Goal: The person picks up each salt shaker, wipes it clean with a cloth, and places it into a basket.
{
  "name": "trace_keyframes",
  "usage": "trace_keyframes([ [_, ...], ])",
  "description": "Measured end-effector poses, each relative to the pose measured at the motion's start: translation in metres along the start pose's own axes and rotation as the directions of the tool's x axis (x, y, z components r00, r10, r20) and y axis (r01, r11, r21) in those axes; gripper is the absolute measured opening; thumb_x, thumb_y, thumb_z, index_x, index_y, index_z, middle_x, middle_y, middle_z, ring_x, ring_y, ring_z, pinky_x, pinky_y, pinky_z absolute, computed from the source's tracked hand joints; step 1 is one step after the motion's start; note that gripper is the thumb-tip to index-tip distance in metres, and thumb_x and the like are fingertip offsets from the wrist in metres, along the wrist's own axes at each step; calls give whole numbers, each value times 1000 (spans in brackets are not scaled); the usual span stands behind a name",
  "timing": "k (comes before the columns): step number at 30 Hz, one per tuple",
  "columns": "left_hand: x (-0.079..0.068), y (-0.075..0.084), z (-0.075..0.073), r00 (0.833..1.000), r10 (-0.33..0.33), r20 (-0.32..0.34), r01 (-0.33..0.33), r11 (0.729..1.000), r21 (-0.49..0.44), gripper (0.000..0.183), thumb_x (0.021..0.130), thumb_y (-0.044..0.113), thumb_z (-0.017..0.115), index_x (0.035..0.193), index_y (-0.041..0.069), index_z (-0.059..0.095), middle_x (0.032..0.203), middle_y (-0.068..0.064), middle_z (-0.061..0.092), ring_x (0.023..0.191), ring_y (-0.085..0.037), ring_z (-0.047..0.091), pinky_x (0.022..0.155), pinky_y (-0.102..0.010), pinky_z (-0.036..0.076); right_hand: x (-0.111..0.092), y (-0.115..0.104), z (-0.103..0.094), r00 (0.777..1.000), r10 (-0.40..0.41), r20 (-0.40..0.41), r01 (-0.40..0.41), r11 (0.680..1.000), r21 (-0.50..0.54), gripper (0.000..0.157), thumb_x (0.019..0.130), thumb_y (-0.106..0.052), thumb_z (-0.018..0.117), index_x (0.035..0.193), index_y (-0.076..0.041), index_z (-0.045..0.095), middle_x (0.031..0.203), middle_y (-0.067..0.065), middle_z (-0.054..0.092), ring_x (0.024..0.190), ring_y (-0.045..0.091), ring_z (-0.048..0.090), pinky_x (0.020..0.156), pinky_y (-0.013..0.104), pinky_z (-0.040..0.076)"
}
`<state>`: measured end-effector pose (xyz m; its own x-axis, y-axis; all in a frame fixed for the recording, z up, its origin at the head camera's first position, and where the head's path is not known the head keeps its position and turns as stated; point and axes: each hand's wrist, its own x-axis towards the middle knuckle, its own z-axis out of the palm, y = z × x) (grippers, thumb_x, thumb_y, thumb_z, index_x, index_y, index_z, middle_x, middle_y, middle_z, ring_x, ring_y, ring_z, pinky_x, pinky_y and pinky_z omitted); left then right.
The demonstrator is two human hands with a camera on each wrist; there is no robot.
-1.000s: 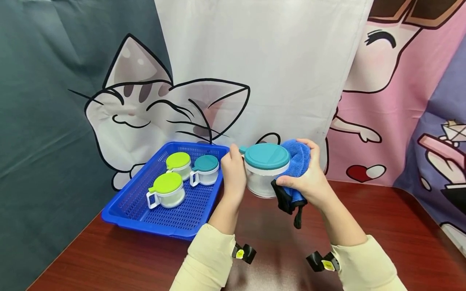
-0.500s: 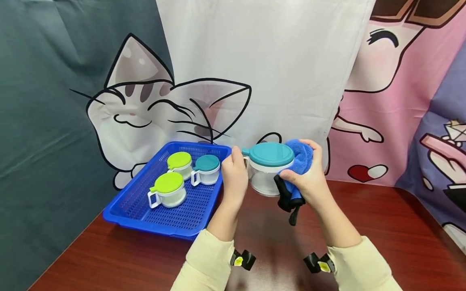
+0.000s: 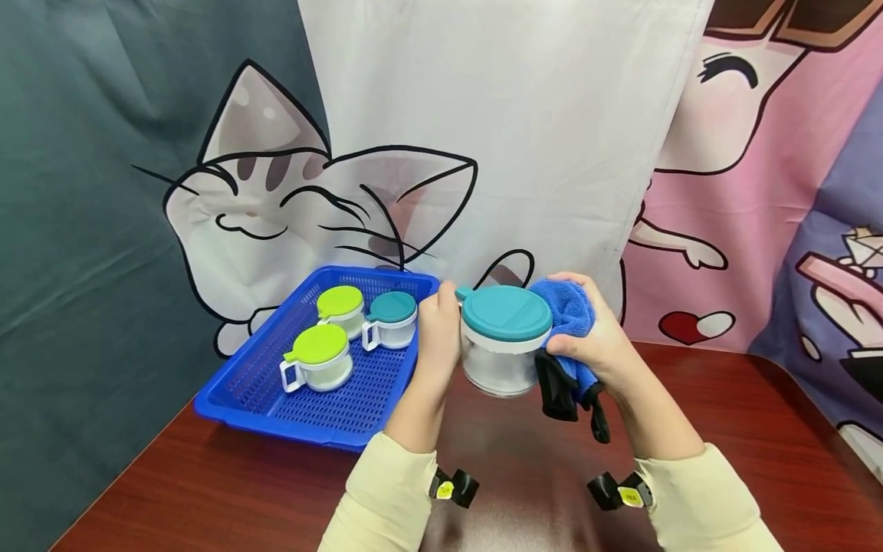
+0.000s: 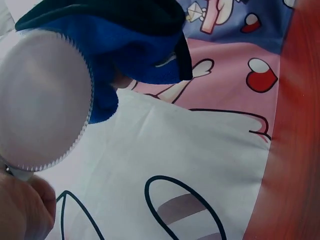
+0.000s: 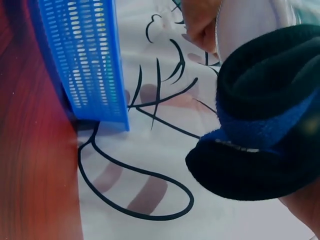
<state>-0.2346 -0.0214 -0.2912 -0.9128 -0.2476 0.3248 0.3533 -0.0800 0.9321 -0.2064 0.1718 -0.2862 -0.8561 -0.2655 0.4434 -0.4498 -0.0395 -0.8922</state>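
A clear seasoning jar (image 3: 498,366) with a teal lid (image 3: 507,312) is held up above the table. My left hand (image 3: 438,330) grips it at its handle, which the fingers mostly hide. In the left wrist view the round ridged base of the jar (image 4: 44,100) faces the camera. My right hand (image 3: 596,333) holds a bunched blue cloth (image 3: 567,307) with black edging against the jar's right side. Folds of that cloth (image 5: 265,120) fill much of the right wrist view and hide most of the right hand there.
To the left, a blue plastic basket (image 3: 303,435) stands on the red-brown table (image 3: 510,498). Inside are two jars with lime-green lids (image 3: 317,345) and one teal-lidded jar (image 3: 392,308). A printed cloth backdrop (image 3: 538,138) hangs behind.
Over the last second the jar rises and shifts slightly right, then comes lower and back left. The right hand and blue cloth move along its right side. The basket's jars stay put.
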Motion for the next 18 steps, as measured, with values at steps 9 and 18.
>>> trace_keyframes([
  [9,4,-3,-2,998,65,22,-65,998,18,44,92,21,39,49,15,31,47,6,29,47,-10,25,46,-25,23,-2,-2,6,997,-3,-77,-1,999,-49,69,70,-38,77,125,-20,40,119,11,48,104,25,47,81,24,46],
  [18,-5,0,3,981,-85,173,106,987,-118,44,92,19,41,48,16,33,45,6,30,43,-8,25,43,-22,24,4,3,14,980,-197,14,196,979,51,55,81,-55,59,121,-19,47,116,4,53,102,17,51,86,24,42],
])
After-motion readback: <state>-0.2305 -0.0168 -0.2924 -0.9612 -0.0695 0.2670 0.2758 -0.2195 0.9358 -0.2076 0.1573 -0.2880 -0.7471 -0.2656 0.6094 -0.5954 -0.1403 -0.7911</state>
